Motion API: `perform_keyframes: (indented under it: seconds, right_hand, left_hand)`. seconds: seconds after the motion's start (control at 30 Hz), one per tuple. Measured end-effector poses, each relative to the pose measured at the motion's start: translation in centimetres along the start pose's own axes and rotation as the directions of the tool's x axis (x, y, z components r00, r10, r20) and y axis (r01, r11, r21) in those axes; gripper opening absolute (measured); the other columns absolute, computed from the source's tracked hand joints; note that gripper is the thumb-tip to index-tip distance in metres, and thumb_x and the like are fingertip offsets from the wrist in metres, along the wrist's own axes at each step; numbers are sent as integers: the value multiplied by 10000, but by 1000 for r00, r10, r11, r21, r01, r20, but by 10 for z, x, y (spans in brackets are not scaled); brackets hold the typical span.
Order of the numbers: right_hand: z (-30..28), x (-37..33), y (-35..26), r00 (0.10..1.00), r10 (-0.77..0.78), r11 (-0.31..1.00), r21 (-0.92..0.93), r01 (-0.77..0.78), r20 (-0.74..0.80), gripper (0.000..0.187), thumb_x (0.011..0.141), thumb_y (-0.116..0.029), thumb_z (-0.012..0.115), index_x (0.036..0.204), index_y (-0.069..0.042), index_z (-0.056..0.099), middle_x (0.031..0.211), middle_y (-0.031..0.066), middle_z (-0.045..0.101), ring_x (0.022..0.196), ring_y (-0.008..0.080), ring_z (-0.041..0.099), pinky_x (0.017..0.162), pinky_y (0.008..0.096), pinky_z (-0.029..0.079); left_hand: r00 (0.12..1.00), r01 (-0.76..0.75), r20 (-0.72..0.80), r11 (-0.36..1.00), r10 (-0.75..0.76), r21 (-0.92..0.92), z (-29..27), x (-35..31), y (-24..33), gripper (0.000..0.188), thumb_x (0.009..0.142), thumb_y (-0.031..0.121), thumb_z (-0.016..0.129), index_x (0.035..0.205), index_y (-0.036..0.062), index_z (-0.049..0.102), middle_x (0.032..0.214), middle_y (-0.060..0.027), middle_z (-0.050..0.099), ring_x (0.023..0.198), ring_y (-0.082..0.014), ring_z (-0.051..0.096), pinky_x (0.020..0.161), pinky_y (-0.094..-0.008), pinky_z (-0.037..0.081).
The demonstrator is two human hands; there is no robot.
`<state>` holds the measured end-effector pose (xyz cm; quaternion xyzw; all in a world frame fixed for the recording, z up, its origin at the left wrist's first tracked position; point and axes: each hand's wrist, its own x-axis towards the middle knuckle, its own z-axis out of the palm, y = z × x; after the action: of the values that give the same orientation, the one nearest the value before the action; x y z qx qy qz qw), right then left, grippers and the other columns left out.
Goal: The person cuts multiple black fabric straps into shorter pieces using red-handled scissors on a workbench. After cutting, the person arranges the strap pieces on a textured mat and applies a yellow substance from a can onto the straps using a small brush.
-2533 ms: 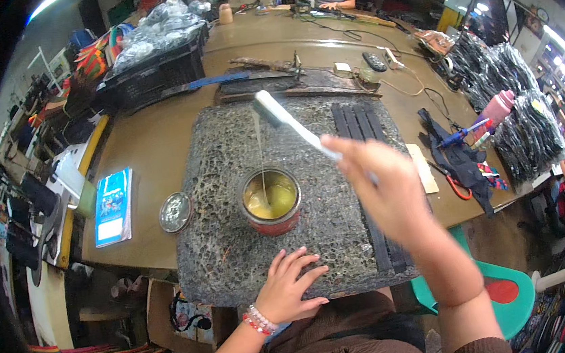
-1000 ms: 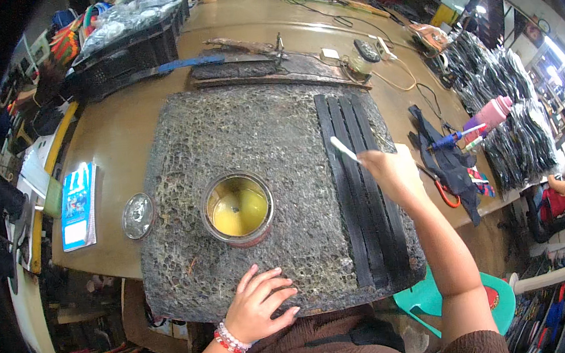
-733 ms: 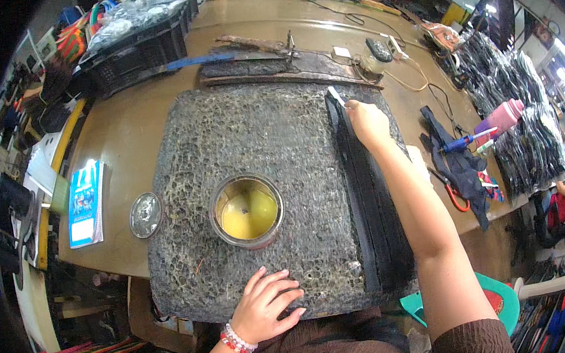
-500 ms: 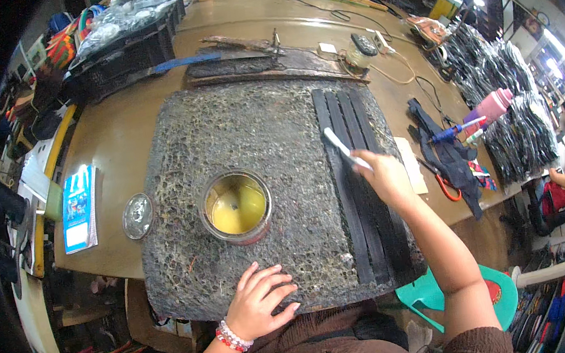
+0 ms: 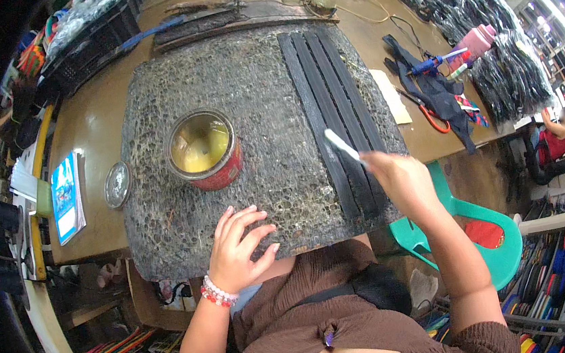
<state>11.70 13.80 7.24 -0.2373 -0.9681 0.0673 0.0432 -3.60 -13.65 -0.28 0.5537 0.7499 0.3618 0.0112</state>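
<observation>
My right hand (image 5: 400,182) pinches a slim white brush (image 5: 344,145), which looks like a toothbrush. Its far tip rests on the leftmost of several black strips (image 5: 339,89) lying side by side on the right of a rough, pitted grey board (image 5: 255,104). The upper stretch of that strip looks a bit shinier. My left hand (image 5: 240,245), wearing beaded bracelets, lies with fingers spread on the board's near edge. Just beyond it stands an open red can (image 5: 221,175) with yellowish stuff inside. A round metal lid (image 5: 118,184) lies at the board's left edge.
A blue-covered notebook (image 5: 67,197) is at the table's left. Orange-handled scissors (image 5: 435,119), a blue glue gun (image 5: 427,66), dark cloth and a pink bottle (image 5: 474,46) sit at right. A green chair (image 5: 502,264) stands lower right; a black crate (image 5: 91,59) far left.
My right hand has drawn the brush nearer to me along the leftmost strip. My left hand stays on the near edge. The whole view has tilted downward.
</observation>
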Motion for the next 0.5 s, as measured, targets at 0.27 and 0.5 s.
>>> perform_keyframes:
  seconds: [0.27, 0.5]
  right_hand:
    - [41, 70, 4, 961, -120, 992, -55, 110, -248, 173, 898, -213, 563, 1027, -126, 641, 734, 131, 639, 671, 329, 656, 591, 443, 521]
    - [-20, -80, -9, 991, -50, 999, 11, 49, 123, 295, 813, -151, 689, 1108, -159, 679, 744, 113, 646, 643, 301, 647, 548, 413, 512]
  left_hand:
    - [1000, 5, -16, 1000, -5, 7, 1, -2, 1, 257, 741, 190, 743, 980, 121, 675, 1147, -59, 606, 1192, -266, 544, 1068, -523, 341]
    - [1000, 7, 11, 1000, -7, 27, 2, -1, 1, 263, 733, 200, 745, 979, 137, 677, 1142, -45, 610, 1188, -262, 547, 1077, -515, 330]
